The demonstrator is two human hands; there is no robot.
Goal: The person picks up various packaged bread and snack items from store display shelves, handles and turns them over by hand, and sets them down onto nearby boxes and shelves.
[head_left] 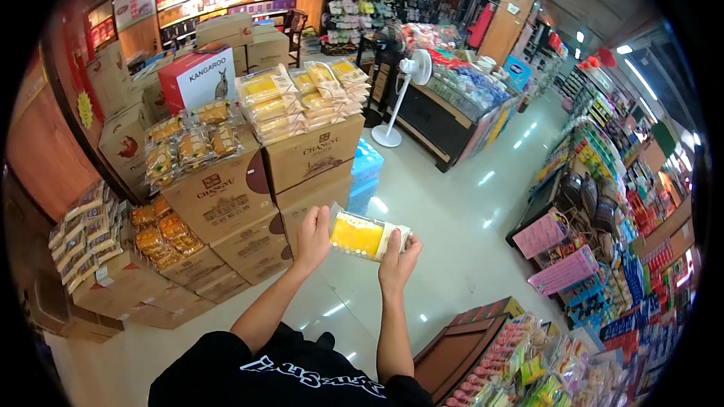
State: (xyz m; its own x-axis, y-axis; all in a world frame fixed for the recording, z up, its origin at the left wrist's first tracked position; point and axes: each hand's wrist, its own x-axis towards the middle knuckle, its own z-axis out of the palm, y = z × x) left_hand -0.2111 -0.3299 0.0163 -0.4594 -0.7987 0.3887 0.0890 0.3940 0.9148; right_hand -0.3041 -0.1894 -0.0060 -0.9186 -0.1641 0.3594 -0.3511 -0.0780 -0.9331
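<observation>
Between my two hands is a clear-wrapped packet of yellow cake (357, 234), held up over the floor in front of my body. My left hand (313, 240) is closed on its left end. At the right end, my right hand (399, 258) grips it, thumb on top of the pale label. Beyond my left hand, similar yellow packets (269, 90) lie stacked on a CHANGYU carton (317, 152). Left of those, orange-brown wrapped packets (194, 141) rest on another carton (218, 190).
Brown-packaged goods (88, 230) sit on low cartons at the left. A red and white KANGAROO box (202, 78) stands behind the packets. A white fan (405, 98) is on the floor near a counter (430, 117). Snack bags (535, 369) lie at the lower right, beside a brown wooden board (461, 353).
</observation>
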